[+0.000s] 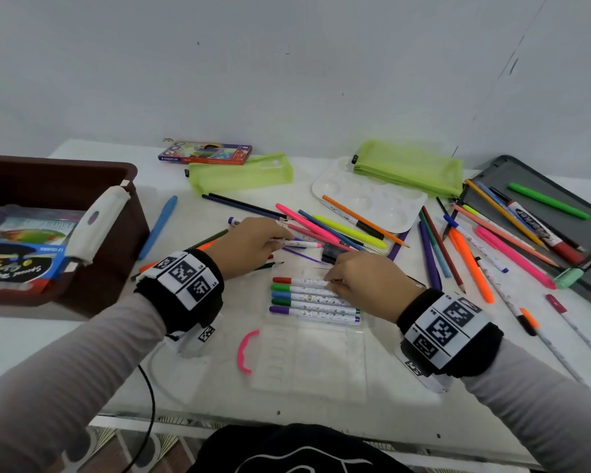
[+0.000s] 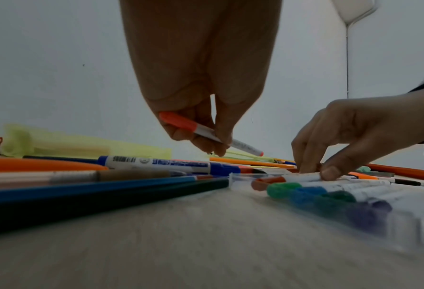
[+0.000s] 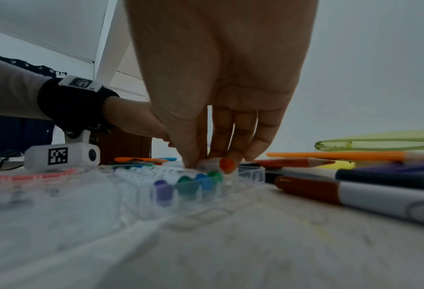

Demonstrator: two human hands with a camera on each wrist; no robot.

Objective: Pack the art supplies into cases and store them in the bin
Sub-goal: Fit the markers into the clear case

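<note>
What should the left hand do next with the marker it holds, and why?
Probably lower the marker in the left hand into the clear case, next to the red marker the right hand is seating; five markers already lie in a row there.

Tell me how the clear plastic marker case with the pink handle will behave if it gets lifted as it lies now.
The clear marker case looks thin-walled, so probably light and a little flexible. It lies open, so its halves would likely swing on lifting. The five markers sit in moulded slots, yet might slip out if it tilts. The pink handle seems the safest grip once shut.
</note>
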